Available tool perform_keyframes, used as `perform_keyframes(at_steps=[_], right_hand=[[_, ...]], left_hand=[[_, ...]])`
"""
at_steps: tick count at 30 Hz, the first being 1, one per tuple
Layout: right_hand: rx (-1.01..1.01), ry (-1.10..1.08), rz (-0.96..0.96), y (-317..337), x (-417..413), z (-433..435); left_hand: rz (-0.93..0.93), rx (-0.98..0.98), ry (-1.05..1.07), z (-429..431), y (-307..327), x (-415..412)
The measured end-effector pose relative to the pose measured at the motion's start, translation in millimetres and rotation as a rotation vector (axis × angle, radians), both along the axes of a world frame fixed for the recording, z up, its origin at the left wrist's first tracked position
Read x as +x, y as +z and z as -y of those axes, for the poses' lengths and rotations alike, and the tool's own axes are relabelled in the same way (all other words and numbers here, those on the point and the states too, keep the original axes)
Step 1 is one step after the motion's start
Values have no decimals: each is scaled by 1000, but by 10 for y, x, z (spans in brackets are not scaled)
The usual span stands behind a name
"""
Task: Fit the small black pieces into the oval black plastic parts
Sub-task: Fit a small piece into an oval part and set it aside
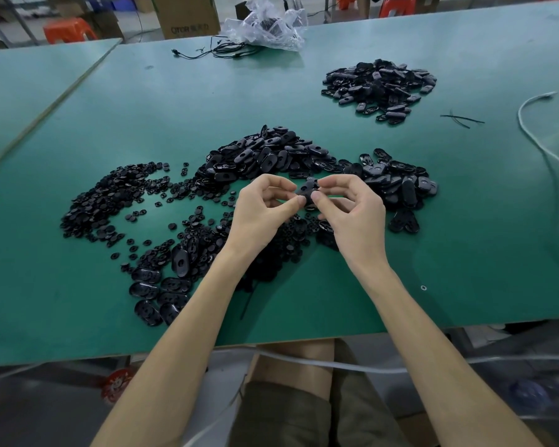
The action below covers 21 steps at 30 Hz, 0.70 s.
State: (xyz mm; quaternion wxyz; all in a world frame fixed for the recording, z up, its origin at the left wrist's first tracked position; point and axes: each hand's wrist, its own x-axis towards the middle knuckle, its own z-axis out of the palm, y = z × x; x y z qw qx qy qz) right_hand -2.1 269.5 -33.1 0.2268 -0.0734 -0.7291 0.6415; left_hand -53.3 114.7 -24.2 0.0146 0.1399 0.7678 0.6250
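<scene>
Green laminate tabletop [162, 101] fills most of my view, with a brown cardboard box [188, 14] beyond its far edge and a crumpled clear plastic bag [268, 24] on it. My left hand [262, 204] and right hand [352, 211] meet above the middle, both pinching one oval black plastic part [307, 190] between thumbs and fingertips. Small round black pieces [110, 201] lie scattered to the left. A heap of oval black shells [265, 156] sits just behind the hands, and a separate far pile [380, 87] lies well apart. A white cable [546, 156] snakes along the right side.
</scene>
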Motion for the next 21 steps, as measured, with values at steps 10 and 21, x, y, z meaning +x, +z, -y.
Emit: perform_keyframes(at_steps=[10,21], right_hand=[[10,58,-14,-33,-10,-8],[-28,107,-29,-22,-18,-11]], left_hand=[[-12,-27,29,11,-7,-15],[-53,-39,85,20,-18,-26]])
